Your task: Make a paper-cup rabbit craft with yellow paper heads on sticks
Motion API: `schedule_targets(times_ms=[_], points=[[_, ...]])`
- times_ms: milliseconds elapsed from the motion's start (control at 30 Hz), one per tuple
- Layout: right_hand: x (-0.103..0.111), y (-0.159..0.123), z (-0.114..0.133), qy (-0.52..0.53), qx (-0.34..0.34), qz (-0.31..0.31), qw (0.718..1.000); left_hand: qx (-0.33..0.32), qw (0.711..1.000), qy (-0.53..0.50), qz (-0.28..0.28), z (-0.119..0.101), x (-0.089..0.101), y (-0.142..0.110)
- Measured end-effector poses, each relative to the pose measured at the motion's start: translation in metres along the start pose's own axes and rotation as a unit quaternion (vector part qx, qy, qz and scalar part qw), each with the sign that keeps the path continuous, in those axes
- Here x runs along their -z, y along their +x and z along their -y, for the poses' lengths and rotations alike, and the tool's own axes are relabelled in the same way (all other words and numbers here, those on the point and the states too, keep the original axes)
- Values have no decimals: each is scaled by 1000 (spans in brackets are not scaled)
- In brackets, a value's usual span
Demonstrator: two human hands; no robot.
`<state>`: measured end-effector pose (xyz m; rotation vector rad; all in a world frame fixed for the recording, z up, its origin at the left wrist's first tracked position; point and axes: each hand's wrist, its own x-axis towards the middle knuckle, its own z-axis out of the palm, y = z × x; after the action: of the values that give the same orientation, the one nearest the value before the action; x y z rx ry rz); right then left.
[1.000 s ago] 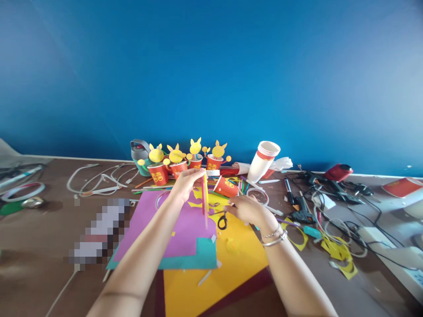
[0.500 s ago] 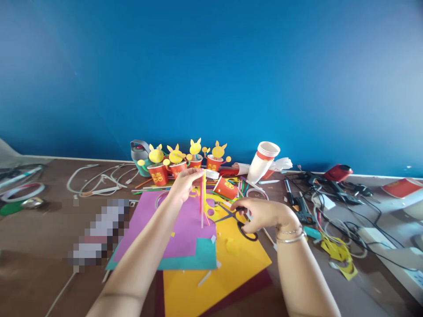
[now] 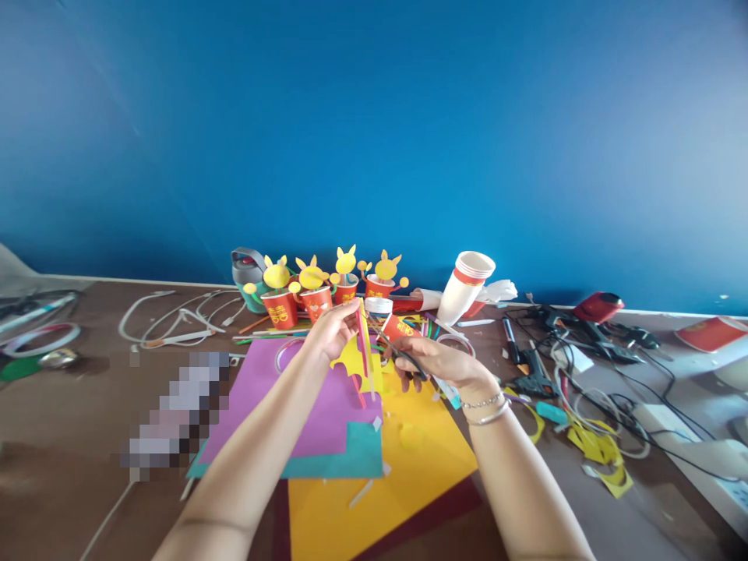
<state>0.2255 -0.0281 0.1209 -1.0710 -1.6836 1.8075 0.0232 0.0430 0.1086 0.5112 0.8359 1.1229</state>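
Pinched at their top ends, several thin pink, yellow and pale straws [image 3: 368, 354] hang down from my left hand [image 3: 332, 332]. My right hand [image 3: 442, 361] is closed around the black handles of a pair of scissors [image 3: 411, 363]. Its blades point up and left, close to the straws; I cannot tell whether they touch them. Behind the straws lies cut yellow paper [image 3: 347, 360]. Beneath both hands are purple [image 3: 274, 413], teal [image 3: 365, 452] and yellow-orange sheets [image 3: 421, 483]. A red paper cup [image 3: 399, 327] lies on its side just beyond the scissors.
Several red cups [image 3: 279, 312] with yellow eared figures stand along the wall. Stacked white cups [image 3: 466, 288] lean at the back right, near a glue gun [image 3: 534, 374] and tangled cables. White cables [image 3: 175, 323] and a pixelated object [image 3: 178, 413] lie left.
My right hand has moved left and slightly up with the scissors, bringing the blades close to the straws. The left hand has stayed almost in place, and the straws tilt a little more.
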Motion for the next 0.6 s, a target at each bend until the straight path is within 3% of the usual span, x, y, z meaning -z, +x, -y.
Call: schedule_targets(times_ms=[300,467,600], points=[[-4,11,-7,-14,16,-52,998,50,996,-70,-33,1,-6,-3],[-11,20,-10,-36,47,-93,994,70,995,-70,-13,9,-9,-6],[-15,25,-12,-36,69,-165,983,79,995,-54,9,16,-11,-8]])
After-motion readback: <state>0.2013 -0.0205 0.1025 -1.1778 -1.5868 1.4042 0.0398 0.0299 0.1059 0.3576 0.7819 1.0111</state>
